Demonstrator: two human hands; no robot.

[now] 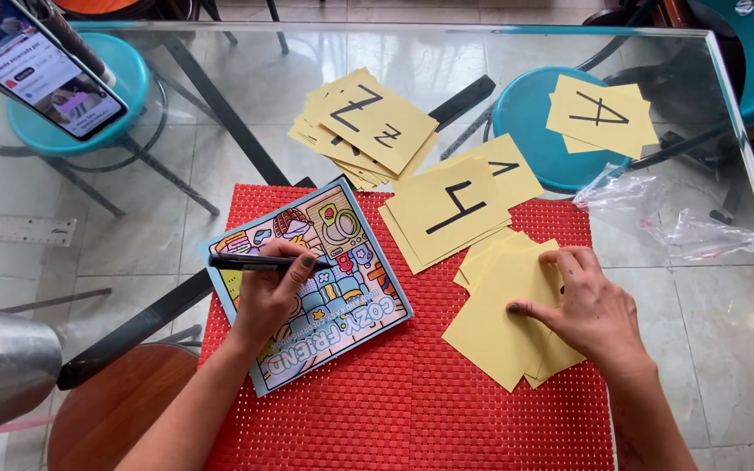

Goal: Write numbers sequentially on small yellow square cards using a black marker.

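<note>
- Left hand (272,292) closed around a black marker (259,262), held level, tip end pointing right, cap end sticking out left.
- That hand rests over a colouring book (342,235) with a cartoon cover, lying tilted on the red mat (412,410).
- Right hand (591,310) flat and open, fingers spread, pressing on a stack of blank yellow cards (490,331); nothing gripped, fingertips just touch the top card.
- Blank stack sits on the right half of the mat, corners fanned out, just right of the book.
- Above it, a second pile of yellow cards (447,214) with a black character drawn on top, partly off the mat's top edge.
- Further up, a messy pile of lettered cards (368,122) on the glass table (726,349).
- Upper right, another small pile of cards (604,113), well apart from the hands.
- Crumpled clear plastic wrap (674,222) on the glass, right of the mat.
- Phone (41,65) with lit screen at top left, propped up.
- Teal stools (534,131) visible through the glass; wooden stool (111,410) bottom left.
- Clear ruler (15,229) at left edge.
</note>
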